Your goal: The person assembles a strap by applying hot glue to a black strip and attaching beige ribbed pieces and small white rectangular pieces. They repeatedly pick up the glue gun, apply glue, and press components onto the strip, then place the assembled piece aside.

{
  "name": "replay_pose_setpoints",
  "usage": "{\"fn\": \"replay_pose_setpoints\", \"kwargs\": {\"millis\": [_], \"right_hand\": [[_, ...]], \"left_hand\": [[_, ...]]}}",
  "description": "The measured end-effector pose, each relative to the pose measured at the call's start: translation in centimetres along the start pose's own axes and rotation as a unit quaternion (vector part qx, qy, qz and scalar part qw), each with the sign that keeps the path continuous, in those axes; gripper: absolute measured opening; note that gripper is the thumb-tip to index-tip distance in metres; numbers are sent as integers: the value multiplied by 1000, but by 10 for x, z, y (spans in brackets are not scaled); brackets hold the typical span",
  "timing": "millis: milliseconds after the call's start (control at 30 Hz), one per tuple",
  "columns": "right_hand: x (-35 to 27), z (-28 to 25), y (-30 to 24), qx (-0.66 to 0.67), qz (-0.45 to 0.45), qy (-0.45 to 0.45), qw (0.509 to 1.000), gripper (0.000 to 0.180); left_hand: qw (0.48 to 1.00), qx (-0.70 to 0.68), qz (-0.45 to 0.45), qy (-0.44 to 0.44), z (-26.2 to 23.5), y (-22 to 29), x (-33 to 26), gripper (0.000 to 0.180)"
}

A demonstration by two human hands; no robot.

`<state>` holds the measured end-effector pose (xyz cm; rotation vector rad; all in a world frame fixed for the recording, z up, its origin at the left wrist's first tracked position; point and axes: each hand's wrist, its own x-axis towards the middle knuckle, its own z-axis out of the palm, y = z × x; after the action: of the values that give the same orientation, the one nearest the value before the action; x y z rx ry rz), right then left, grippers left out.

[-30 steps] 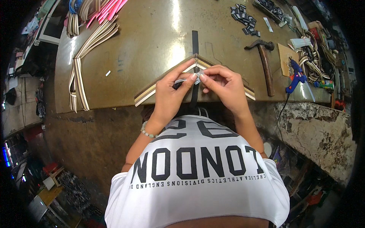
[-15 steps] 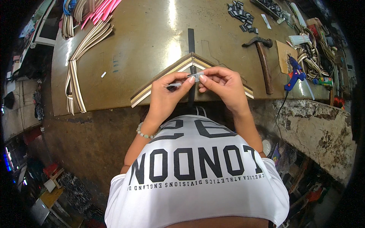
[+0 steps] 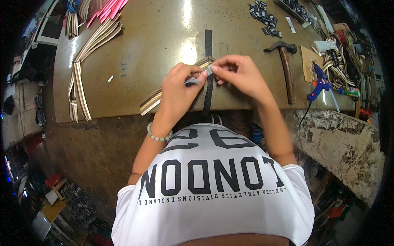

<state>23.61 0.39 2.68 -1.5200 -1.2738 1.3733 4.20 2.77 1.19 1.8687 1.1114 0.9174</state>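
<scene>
My left hand is closed, pinching a small greyish-white tag between thumb and forefinger. More small pale and dark pieces stick out from its curled fingers, partly hidden. My right hand meets it from the other side, thumb and forefinger together at the tag's edge. Beneath my left hand, a webbing strap striped brown, cream and black slants up to a peak by the fingertips. A narrow black strap runs upright under the tag, down to the table's near edge.
A hammer, a blue glue gun and coiled striped straps lie at the right. Several small black pieces are heaped at the far right. Striped strap bundles and pink strips occupy the left of the table.
Both hands have moved up and away from me, toward the strap's peak, with the tag. The striped strap's right-hand length no longer shows on the table.
</scene>
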Motion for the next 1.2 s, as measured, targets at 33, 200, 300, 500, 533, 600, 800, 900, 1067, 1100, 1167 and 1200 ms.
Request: {"fn": "replay_pose_setpoints", "kwargs": {"millis": [33, 200, 300, 500, 533, 600, 800, 900, 1067, 1100, 1167, 1200], "right_hand": [[8, 0, 0, -31, -7, 8, 999, 22], [24, 2, 2, -136, -16, 51, 989, 23], [24, 3, 7, -146, -65, 66, 985, 22], [28, 3, 4, -131, -9, 46, 990, 20], [26, 2, 0, -124, -20, 56, 991, 21], [19, -1, -10, -121, -4, 66, 990, 23], [-24, 7, -11, -133, 156, -9, 979, 27], [-26, 23, 4, -182, 73, 22, 980, 23], [-20, 23, 8, -250, -165, 84, 950, 20], [-16, 18, 7, -248, -200, 87, 944, 20], [-1, 5, 5, -249, -255, 68, 932, 22], [8, 0, 5, -219, -236, 58, 945, 22]], "left_hand": [[1000, 19, 10, 5, 2, -3, 4, 15], [998, 51, -16, 18, 8, -13, 13, 18], [999, 37, -25, 31, 10, -15, 14, 18], [999, 17, -10, 28, 11, -16, 16, 16], [999, 24, -18, 23, 10, -16, 15, 16], [999, 36, -23, 13, 10, -16, 14, 15], [999, 38, -4, 26, 13, -18, 13, 12], [999, 36, -2, 27, 14, -19, 13, 12], [998, 49, 17, 37, 14, -20, 10, 13], [998, 52, 9, 34, 14, -20, 9, 14], [998, 57, -1, 29, 15, -20, 8, 14], [998, 59, 0, 27, 15, -21, 8, 14]]}}
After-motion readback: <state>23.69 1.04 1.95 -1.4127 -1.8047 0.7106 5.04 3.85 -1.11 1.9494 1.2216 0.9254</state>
